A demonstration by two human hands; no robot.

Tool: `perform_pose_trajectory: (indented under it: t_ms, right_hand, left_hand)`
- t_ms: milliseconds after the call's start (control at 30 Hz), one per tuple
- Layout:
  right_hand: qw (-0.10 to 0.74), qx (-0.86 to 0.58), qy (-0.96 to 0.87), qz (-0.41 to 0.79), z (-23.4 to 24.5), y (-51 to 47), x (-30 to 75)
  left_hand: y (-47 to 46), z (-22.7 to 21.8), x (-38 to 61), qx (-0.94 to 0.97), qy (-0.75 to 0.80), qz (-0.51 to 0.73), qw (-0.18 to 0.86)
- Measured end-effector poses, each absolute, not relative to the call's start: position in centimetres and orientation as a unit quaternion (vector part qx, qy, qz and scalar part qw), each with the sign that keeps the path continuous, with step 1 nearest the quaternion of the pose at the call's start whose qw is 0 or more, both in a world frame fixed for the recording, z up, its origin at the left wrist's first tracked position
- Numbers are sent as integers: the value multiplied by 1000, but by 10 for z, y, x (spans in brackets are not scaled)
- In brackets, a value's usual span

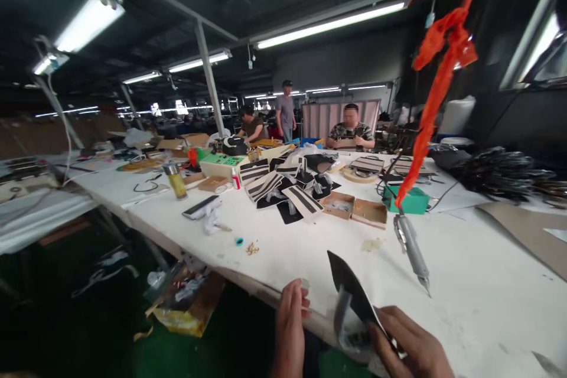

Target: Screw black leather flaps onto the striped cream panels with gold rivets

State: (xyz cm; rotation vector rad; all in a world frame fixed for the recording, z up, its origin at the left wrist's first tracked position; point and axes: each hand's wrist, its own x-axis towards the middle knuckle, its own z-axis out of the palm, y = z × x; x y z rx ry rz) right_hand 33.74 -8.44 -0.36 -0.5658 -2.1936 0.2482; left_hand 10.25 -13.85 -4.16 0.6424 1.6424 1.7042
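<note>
In my right hand (pixel 411 339) is a flat black panel (pixel 352 283) with a pointed upper end and a pale edge, gripped at its lower end and tilted over the table's front edge. A strip of clear plastic film (pixel 348 322) curls off its left side. My left hand (pixel 291 322) is to the left of the panel, apart from it, with its fingers curled together. A small translucent bit (pixel 305 285) shows at its fingertips; I cannot tell what it is. A grey electric screwdriver (pixel 413 251) hangs from a red cloth strip (pixel 427 112) to the right, beyond my right hand.
On the white table (pixel 283 254) lie small brass-coloured pieces (pixel 252 248), a blue ring (pixel 239 241) and open cardboard boxes (pixel 370 212). Black and cream panels (pixel 303 201) are piled behind. A green box (pixel 407 199) stands right. Several people (pixel 349 130) are across the table.
</note>
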Motion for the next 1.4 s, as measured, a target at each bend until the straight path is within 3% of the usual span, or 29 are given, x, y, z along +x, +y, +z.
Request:
perform_pose_trajectory:
  t_ms: [167, 367, 533, 833, 1033, 1400]
  right_hand:
    - [286, -201, -921, 173, -10, -104, 272]
    - [88, -192, -911, 353, 13, -121, 215]
    - [166, -264, -830, 462, 25, -73, 167]
    - [106, -296, -888, 334, -23, 30, 25]
    - [47, -277, -925, 255, -35, 44, -1]
    - [63, -261, -941, 206, -37, 40, 11]
  left_hand:
    - [-194, -34, 122, 249, 491, 738, 390]
    - [-214, -42, 88, 66, 563, 708, 422]
    - [-232, -50, 62, 7, 549, 710, 440]
    - [-239, -50, 39, 91, 568, 637, 512]
    - [-242, -30, 13, 227, 628, 593, 450]
    - [-221, -29, 9, 382, 724, 501, 281]
